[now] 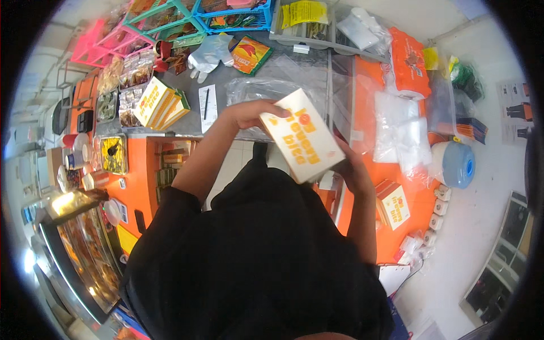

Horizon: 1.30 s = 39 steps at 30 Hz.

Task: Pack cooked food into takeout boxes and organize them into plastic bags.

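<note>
A white food box [306, 136] with orange and yellow lettering is tilted in front of my body, over the edge of the grey counter [249, 134]. My left hand [254, 112] grips its upper left edge, thumb lying on the printed face. At the lower right side, my right hand [352, 169] is closed around the box, with its fingers mostly hidden behind it. Similar boxes [161, 105] stand grouped on the counter to the left, and more printed boxes [393, 205] rest on the orange surface at the right.
A paper sheet [207, 113] with a dark pen, clear plastic gloves [211, 55] and an orange-green packet [251, 55] lie on the counter. Coloured baskets [232, 20] line the back. Clear plastic bags [398, 133] and a blue water jug [458, 164] are at right.
</note>
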Tool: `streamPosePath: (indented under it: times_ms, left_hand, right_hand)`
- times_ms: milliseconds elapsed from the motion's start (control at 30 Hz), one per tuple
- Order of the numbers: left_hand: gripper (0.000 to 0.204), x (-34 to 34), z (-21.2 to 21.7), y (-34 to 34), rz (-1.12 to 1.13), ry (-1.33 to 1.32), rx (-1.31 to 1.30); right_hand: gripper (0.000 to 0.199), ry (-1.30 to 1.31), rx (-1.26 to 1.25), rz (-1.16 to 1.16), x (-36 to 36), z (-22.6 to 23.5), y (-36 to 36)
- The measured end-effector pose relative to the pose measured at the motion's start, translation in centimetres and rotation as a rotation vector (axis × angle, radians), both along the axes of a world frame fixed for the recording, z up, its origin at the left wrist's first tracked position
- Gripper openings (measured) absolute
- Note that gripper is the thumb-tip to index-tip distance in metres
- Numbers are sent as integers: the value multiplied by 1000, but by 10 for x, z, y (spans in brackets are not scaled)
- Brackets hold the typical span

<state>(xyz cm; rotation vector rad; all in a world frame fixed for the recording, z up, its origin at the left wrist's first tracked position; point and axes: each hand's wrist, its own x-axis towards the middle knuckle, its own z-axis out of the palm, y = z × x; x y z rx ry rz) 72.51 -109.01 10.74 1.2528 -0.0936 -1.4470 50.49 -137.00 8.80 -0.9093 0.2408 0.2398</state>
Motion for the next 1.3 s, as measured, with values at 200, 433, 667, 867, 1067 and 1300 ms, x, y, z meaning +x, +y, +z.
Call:
streamPosePath:
  times_ms: [200,433,667,867,1067,1300]
  left_hand:
    - [69,87,-36,62,-110,-7,37]
    - [61,55,-72,65,269,-173,78]
    - [73,27,-47,55,366,-262,-28]
    - [81,72,-140,65,353,-283,-46]
    - [99,90,-215,73,320,-679,90]
    - [86,81,-211,48,477,-948,292]
  right_hand:
    - [92,166,-108,275,97,-72,84]
    - [66,239,-469,139,119,-64,151]
    - [46,296,-570,-277,87,-119,173]
    - [43,296,-941,-325,113,-131,133]
    - [49,566,-388,-399,117,-238,58]
    - [50,447,-777,-415,149,-229,67]
